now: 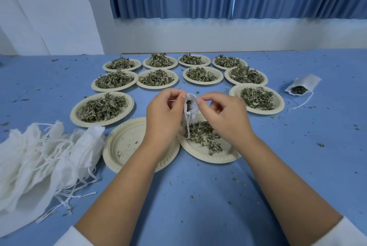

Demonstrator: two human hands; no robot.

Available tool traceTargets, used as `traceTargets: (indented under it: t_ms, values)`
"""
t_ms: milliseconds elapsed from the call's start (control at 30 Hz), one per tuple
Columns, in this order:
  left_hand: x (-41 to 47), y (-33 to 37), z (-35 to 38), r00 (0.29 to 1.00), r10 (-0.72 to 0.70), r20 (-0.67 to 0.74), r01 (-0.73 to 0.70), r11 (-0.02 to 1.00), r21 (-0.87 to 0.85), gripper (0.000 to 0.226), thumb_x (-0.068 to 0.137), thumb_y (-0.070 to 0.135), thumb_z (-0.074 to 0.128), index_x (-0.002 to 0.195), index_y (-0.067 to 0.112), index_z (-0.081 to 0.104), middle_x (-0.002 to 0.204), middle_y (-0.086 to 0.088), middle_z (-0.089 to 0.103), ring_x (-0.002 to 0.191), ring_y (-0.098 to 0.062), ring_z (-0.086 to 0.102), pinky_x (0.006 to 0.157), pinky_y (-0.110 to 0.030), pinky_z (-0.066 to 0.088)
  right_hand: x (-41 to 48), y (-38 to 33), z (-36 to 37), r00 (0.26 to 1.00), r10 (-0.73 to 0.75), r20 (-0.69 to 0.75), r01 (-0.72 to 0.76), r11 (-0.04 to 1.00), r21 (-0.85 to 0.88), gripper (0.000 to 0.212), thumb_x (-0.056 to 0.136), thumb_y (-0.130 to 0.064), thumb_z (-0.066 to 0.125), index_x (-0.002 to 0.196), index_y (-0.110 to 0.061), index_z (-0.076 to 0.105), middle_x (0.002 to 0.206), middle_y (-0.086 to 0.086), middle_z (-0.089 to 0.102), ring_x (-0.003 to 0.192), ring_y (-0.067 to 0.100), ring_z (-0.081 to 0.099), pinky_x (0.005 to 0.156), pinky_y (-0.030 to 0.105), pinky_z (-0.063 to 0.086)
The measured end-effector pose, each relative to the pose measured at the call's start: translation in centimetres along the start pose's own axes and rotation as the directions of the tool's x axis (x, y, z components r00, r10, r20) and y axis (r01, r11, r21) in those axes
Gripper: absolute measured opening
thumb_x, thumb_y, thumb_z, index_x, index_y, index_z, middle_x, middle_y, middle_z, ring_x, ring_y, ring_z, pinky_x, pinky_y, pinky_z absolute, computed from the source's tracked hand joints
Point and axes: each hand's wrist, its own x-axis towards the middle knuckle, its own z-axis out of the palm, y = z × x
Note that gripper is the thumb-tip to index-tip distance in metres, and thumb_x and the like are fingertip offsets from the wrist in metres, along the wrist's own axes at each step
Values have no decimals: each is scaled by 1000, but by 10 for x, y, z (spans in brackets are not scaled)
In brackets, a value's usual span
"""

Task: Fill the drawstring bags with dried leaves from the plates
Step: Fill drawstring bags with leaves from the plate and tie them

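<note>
Item 1, left hand (164, 106): thumb and forefinger are pinching the left edge of the open bag's mouth, with the other fingers curled.
Item 2, right hand (222, 114): its fingertips are pinching the right edge of the same mouth, so the two hands are spreading it open.
Item 3, drawstring bag (191, 104): it is hanging between the hands above the near plates. Its long axis is running roughly vertical, its mouth is facing up and toward the viewer, and dark leaves are showing inside. Its drawstring (187, 124) is dangling straight down.
Item 4, near right plate (196, 151): it is lying under the bag and is partly emptied.
Item 5, near left plate (127, 142): it is holding only crumbs.
Item 6, heaped plates (72, 112): ten are waiting in rows toward the far side.
Item 7, filled bag (301, 85): it is lying on its side at far right, mouth open and undrawn.
Item 8, empty bags (39, 156): a large pile is sitting at near left.
Progress, judged: the task is looking early, with one bag set aside, one being filled and most plates untouched.
</note>
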Motion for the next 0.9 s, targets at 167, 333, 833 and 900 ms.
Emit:
traceTargets:
  t_ms: [167,333,833,900]
  values:
    - [0,-1,0,996,52,66,-54,998,38,12,96,16,61,90,22,69,84,5,72,77,-10,68,64,-24,55,-4,-4,3,974,14,225,12,993,-115,26,89,-24,55,94,-41,74,50,-2,54,49,13,46,54,33,43]
    - [-1,-4,2,985,101,138,-116,988,102,14,96,17,61,88,27,67,86,7,71,80,-11,66,72,-32,53,-5,-5,5,902,57,429,34,979,-201,27,87,-26,48,62,-34,55,53,-17,51,53,9,44,55,31,34]
    - [5,-4,-6,996,84,-15,-83,992,98,11,97,17,59,90,21,67,80,10,67,78,-18,64,79,-46,57,-1,-1,-10,939,-44,341,116,974,-194,32,81,-22,56,108,-37,65,57,-5,54,57,11,52,61,32,49]
    - [5,-4,-6,997,79,-7,-78,992,97,10,97,17,59,93,17,67,83,5,68,80,-21,66,79,-49,57,-1,0,-8,919,-18,394,128,959,-254,33,83,-22,57,111,-37,64,56,-7,54,58,9,53,62,32,50]
